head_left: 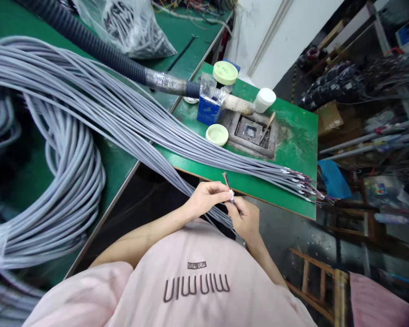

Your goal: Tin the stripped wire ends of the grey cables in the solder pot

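Between my two hands is the end of a grey cable (231, 200), with thin coloured wires (226, 179) fanning out of its tip and a small white piece near the sheath end. My left hand (209, 196) pinches it at the white piece with thumb and forefinger. Just below, my right hand (244, 217) grips the grey sheath with curled fingers. Past my hands, a long bundle of grey cables (191, 141) runs across the green bench, its stripped wire ends (305, 184) lying near the right edge. Some grey cables hang down in front of the bench by my lap.
A large cable coil (78, 181) fills the left table. Beyond the bundle are a soot-marked metal pot (252, 134), a black hose (122, 56), a blue box (207, 111), a pale green lid (217, 135) and a white cup (265, 98). A wooden stool (313, 277) stands right.
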A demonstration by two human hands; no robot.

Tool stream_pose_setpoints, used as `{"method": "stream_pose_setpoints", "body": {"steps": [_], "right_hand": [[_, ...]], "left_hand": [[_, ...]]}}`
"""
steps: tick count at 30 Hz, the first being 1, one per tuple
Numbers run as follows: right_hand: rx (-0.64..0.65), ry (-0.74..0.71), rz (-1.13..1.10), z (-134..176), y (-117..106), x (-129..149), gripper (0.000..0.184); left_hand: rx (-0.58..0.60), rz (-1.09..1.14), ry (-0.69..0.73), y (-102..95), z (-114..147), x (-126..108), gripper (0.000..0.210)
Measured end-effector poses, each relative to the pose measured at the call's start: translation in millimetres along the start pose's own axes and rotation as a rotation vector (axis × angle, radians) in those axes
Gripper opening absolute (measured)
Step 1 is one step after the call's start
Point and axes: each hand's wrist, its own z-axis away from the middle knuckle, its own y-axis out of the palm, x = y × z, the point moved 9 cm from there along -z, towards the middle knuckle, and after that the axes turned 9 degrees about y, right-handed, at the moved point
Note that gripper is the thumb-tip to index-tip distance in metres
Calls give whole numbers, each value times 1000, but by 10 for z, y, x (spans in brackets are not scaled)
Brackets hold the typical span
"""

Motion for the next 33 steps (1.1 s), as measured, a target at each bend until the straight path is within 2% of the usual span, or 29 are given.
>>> {"method": "stream_pose_setpoints", "body": {"steps": [2, 4, 8, 11, 15, 22, 33], "right_hand": [[51, -25, -27, -6, 33, 40, 27], [191, 5, -123, -10, 127, 12, 27], [473, 156, -494, 21, 363, -130, 30], [522, 264, -853, 9, 487, -239, 34], [548, 360, -1136, -17, 621, -308, 38], [544, 417, -1195, -29, 653, -317, 39], [544, 415, -1145, -57, 667, -326, 39]], "left_hand": [[-5, -6, 1, -16, 10, -23, 28], [6, 3, 14, -21, 21, -36, 30], [65, 31, 28, 28, 43, -12, 29], [45, 40, 38, 33, 25, -9, 26], [-136, 0, 128, -120, -21, -105, 25], [-242, -51, 149, -235, -24, -116, 21], [-269, -51, 136, -275, -41, -71, 20]]}}
